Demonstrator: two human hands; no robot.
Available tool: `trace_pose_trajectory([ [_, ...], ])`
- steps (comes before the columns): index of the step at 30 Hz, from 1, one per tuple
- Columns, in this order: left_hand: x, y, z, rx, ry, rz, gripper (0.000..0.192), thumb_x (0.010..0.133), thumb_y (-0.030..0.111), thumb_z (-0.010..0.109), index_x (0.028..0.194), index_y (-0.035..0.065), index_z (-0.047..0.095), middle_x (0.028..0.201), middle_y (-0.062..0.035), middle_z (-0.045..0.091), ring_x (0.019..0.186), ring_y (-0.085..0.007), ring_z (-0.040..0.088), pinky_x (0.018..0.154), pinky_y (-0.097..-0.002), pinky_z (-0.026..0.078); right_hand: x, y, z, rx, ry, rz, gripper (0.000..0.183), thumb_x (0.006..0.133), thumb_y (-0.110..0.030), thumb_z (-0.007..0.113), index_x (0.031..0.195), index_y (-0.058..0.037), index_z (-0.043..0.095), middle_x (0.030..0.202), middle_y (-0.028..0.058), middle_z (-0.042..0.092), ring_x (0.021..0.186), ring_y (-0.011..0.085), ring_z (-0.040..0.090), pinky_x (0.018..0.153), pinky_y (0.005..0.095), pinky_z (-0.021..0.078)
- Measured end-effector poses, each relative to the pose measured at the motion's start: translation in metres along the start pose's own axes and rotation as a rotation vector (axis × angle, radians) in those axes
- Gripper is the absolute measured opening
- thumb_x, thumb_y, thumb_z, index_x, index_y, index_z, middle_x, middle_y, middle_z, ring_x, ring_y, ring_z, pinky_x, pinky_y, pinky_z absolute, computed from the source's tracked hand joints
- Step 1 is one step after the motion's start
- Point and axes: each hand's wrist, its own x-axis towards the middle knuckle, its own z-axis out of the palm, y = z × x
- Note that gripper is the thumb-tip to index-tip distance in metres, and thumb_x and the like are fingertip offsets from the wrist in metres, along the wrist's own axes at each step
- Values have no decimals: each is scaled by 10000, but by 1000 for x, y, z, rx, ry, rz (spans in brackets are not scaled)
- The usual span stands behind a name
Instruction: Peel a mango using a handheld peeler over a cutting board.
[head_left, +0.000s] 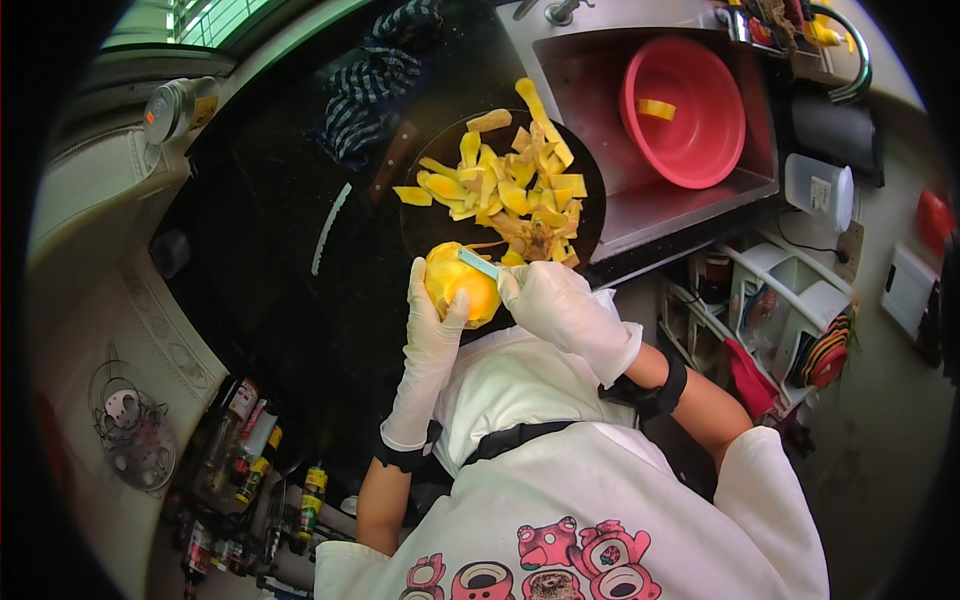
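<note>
My left hand (435, 322), in a whitish disposable glove, holds a peeled piece of yellow-orange fruit or vegetable (456, 285), perhaps pumpkin, from below and the left. My right hand (546, 304), gloved alike, grips a pale blue tool (478, 264), apparently a peeler or small knife, whose far end lies against the top of the yellow piece. Just beyond my hands, a heap of yellow and tan peelings (499, 176) covers much of a round dark board (592, 217). A brown riveted handle (395, 154) shows at the board's left edge; its blade is hidden.
A pink plastic basin (682, 169) with a yellow piece (656, 109) inside stands in the steel sink (675, 206). On the black counter lie a checked cloth (367, 82) and a pale serrated strip (330, 229). Several bottles (311, 499) stand at lower left.
</note>
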Motion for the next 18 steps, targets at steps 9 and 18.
trace_pose_trajectory([
  [9, 3, -11, 0, -11, 18, 15, 902, 924, 439, 669, 1492, -94, 213, 1425, -264, 423, 1287, -317, 479, 1083, -378, 401, 33, -16, -14, -15, -180, 124, 486, 979, -380, 517, 885, 67, 683, 798, 250, 689, 732, 383, 694, 695, 459, 534],
  [18, 6, -11, 1, -107, -6, 17, 890, 928, 445, 670, 1504, -64, 221, 1409, -222, 432, 1260, -286, 480, 1075, -369, 405, 92, 19, -22, -118, -368, -169, 328, 941, -321, 492, 948, -98, 732, 644, 50, 607, 563, 197, 590, 533, 356, 469],
])
